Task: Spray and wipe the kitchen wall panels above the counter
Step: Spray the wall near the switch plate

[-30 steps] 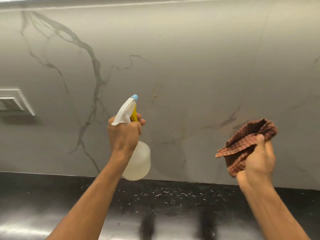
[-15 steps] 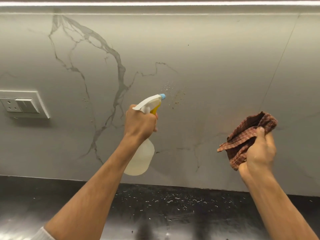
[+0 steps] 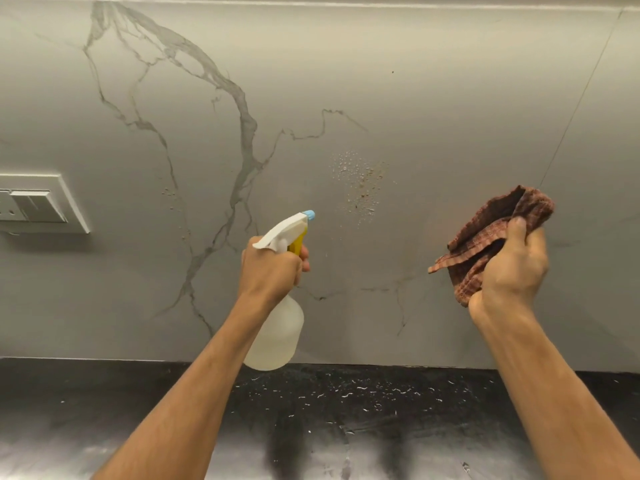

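The grey marble-veined wall panel (image 3: 398, 81) fills the view above the counter. A patch of spray droplets (image 3: 356, 181) over a brownish stain sits at its middle. My left hand (image 3: 270, 271) grips a clear spray bottle (image 3: 277, 337) with a white trigger head and blue nozzle, aimed up and right toward the droplets. My right hand (image 3: 512, 271) holds a bunched reddish-brown checked cloth (image 3: 491, 237) close to the wall, right of the wet patch and apart from it.
A black speckled counter (image 3: 363, 403) runs below the wall, with shiny wet streaks near the front. A white switch plate (image 3: 38, 202) is mounted on the wall at the left. A thin panel seam (image 3: 581, 98) slants down at the upper right.
Droplets have appeared on the wall in front of the nozzle. The bottle has tilted from upright to pointing right at the stain. The cloth hand has stayed about where it was.
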The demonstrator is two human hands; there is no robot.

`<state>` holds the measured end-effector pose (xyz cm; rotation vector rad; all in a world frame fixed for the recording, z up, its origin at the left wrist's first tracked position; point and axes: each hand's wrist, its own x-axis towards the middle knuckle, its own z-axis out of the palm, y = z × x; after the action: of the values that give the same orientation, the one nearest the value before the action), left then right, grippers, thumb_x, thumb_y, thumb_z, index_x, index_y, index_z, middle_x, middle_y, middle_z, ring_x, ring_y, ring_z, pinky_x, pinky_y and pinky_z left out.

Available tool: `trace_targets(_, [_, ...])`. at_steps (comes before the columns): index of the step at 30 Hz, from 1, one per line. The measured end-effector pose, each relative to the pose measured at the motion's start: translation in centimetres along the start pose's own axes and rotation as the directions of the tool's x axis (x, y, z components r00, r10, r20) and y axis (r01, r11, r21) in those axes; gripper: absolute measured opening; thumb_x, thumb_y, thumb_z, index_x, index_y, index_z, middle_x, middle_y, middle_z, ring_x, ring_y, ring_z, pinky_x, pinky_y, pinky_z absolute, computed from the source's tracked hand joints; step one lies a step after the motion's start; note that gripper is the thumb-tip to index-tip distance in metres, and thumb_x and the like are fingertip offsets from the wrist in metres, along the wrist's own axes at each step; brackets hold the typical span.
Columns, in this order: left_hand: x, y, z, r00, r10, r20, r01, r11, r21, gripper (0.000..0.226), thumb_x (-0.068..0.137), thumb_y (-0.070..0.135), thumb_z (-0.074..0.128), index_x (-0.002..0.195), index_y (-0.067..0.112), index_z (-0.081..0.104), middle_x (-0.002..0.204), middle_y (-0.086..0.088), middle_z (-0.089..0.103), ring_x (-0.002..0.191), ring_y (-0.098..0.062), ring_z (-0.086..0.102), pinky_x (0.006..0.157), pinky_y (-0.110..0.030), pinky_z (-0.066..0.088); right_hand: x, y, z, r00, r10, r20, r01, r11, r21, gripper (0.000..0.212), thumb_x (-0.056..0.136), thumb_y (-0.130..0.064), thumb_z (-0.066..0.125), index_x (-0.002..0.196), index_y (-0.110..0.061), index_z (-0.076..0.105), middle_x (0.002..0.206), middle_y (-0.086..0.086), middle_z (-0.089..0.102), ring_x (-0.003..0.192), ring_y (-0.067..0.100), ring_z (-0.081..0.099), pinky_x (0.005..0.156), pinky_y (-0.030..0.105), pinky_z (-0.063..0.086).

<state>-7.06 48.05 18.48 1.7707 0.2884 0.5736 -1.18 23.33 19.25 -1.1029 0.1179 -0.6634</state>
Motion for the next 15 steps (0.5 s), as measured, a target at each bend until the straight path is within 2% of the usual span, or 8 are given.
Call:
trace_targets(2, [0.0,-0.8,-0.3,0.998,0.003,-0.065,-0.002,1.0,0.018,0.015,0.053,0.003,0.048,0.061,-0.004,0.058,0.055,-0.008,0.055,0.055,-0.032,0.066,0.043,-0.03,0.051,0.0,-0.4,0.8,0.999,-0.048,0.001,0.048,0.999,0.0,0.029,0.109,-0.023,0.039,0.126,-0.013,0.06,0.101,-0.009,0.068,0.091,0.002,0.068,0.078,0.02,0.056])
trace_targets(4, [0.1,-1.5,-0.8,0.989,0.009,-0.151,-0.003,0.999,0.036,0.012,0.058,0.002,0.051,0.063,-0.004,0.06,0.05,-0.005,0.055,0.053,-0.034,0.062,0.052,-0.044,0.056,0.1,-0.7,1.5,0.997,-0.083,0.001,0.083,0.997,0.0,0.028,0.109,-0.021,0.039,0.126,-0.011,0.059,0.099,-0.009,0.067,0.087,-0.001,0.068,0.077,0.018,0.055])
trace_targets(8, [-0.3,-1.5,-1.9,0.991,0.032,-0.131,-0.036,0.999,-0.026,0.025,0.055,-0.005,0.051,0.058,0.015,0.065,0.053,0.007,0.066,0.067,-0.024,0.073,0.05,-0.027,0.054,0.2,-1.0,2.3,0.989,-0.15,0.008,0.15,0.989,-0.017,0.027,0.109,-0.018,0.038,0.126,-0.011,0.058,0.108,-0.002,0.067,0.101,0.01,0.066,0.089,0.025,0.056])
trace_targets(12, [0.4,0.0,-2.8,0.969,0.062,-0.241,-0.063,0.998,0.0,0.022,0.058,-0.004,0.05,0.051,0.014,0.06,0.043,0.003,0.057,0.046,-0.023,0.061,0.054,-0.042,0.057,0.1,-1.2,3.1,0.971,-0.241,0.009,0.24,0.967,-0.085,0.034,0.108,-0.021,0.039,0.136,-0.01,0.056,0.121,0.002,0.066,0.113,0.013,0.064,0.098,0.028,0.053])
trace_targets(13, [0.7,0.4,-3.1,0.964,0.061,-0.258,-0.064,0.998,-0.003,0.023,0.059,-0.005,0.05,0.051,0.015,0.06,0.044,0.004,0.057,0.046,-0.023,0.061,0.054,-0.043,0.057,0.1,-1.3,3.3,0.963,-0.27,0.007,0.27,0.957,-0.103,0.034,0.108,-0.022,0.04,0.136,-0.011,0.056,0.125,0.003,0.065,0.116,0.014,0.062,0.101,0.03,0.052])
trace_targets(15, [1.1,1.4,-3.7,0.969,0.071,-0.239,-0.079,0.997,-0.026,0.024,0.056,-0.004,0.05,0.053,0.017,0.061,0.047,0.008,0.06,0.054,-0.023,0.068,0.053,-0.034,0.052,0.1,-1.5,3.8,0.949,-0.317,0.006,0.315,0.94,-0.128,0.035,0.107,-0.022,0.04,0.137,-0.013,0.055,0.129,0.005,0.064,0.121,0.017,0.061,0.105,0.034,0.05])
